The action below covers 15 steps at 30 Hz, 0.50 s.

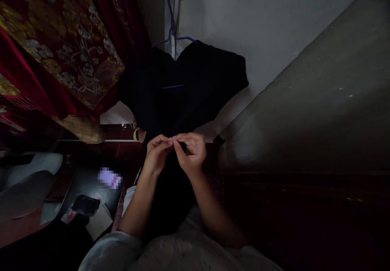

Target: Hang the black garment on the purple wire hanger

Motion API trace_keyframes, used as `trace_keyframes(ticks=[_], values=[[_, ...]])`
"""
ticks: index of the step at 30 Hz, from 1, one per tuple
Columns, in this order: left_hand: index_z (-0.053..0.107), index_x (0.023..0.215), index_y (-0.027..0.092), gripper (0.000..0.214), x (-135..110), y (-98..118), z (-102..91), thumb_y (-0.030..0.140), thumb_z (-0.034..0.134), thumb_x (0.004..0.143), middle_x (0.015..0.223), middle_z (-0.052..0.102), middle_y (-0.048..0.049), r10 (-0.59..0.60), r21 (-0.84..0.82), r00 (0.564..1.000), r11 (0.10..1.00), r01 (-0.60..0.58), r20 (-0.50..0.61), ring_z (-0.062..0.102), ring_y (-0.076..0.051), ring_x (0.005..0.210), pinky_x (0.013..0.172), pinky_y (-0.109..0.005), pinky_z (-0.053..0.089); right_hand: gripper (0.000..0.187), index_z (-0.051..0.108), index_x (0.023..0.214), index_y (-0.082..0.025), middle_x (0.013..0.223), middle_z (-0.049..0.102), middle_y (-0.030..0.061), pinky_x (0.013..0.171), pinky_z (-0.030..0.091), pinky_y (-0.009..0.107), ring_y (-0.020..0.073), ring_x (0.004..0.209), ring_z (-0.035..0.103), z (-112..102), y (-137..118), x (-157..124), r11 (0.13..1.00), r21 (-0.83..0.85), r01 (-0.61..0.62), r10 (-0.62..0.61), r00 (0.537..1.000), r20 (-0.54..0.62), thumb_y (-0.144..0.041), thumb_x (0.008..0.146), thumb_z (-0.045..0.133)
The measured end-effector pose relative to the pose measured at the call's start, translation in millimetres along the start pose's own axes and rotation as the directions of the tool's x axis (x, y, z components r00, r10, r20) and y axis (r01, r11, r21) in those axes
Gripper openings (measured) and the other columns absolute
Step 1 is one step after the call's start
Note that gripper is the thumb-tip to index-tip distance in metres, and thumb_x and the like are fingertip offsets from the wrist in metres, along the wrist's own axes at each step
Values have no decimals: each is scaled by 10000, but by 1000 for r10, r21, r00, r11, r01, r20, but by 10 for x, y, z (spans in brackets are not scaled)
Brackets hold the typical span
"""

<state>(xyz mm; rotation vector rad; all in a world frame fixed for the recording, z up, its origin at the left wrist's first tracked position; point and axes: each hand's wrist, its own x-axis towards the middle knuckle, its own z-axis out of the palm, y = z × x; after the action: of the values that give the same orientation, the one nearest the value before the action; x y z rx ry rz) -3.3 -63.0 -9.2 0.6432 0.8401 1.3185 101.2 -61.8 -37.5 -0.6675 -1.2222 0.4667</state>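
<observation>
A black short-sleeved shirt (201, 72) hangs on a purple wire hanger (171, 27) against the wall, its open neck narrowing down toward my fingers. My left hand (158, 153) pinches at the shirt's front with thumb and forefinger. Touching it fingertip to fingertip, my right hand (192, 151) is pinched at the same spot, its other fingers curled. The dark cloth hides any button or small part between the fingertips.
Red cloth with gold and silver embroidery (70, 39) hangs at upper left, above a woven tan object (82, 128). A dark low table (79, 177) at lower left bears a dark phone (86, 205) and a pale box (99, 221). A grey slanted surface (304, 100) stands right.
</observation>
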Motion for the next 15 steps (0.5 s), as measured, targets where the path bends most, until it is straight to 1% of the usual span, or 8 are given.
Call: trace_keyframes(ticks=[3,7,11,15], values=[[652,657,160,276,-3,-1,0,233,898,557,695,672,8,-8,1,1000,1000,8,16,621,-106,697,725,-238,483,242,545,1111,-244,931,742,24,752,681,321,162,828,767,4,-4,8,1000,1,-7,7,1000,-8,-148,933,677],[691,680,163,272,-25,-25,27,196,919,535,696,682,10,-20,-9,999,1000,20,25,612,-96,685,707,-224,465,249,554,1105,-243,937,734,21,738,675,303,156,824,767,-10,-6,18,1000,22,-10,11,1000,-29,-127,924,680],[694,681,163,257,-40,-38,37,242,915,575,723,688,0,-10,-19,999,1000,11,37,634,-114,733,770,-248,500,281,565,1116,-244,947,738,18,760,676,306,156,842,769,-25,-16,10,998,63,-7,8,1000,-22,-88,913,681],[662,692,167,263,-27,-24,5,258,892,600,744,677,4,-13,-50,999,999,16,42,641,-130,764,818,-281,522,289,558,1123,-249,950,744,15,759,683,313,161,847,770,-11,-17,-14,999,43,-16,17,1000,-19,-94,913,684]])
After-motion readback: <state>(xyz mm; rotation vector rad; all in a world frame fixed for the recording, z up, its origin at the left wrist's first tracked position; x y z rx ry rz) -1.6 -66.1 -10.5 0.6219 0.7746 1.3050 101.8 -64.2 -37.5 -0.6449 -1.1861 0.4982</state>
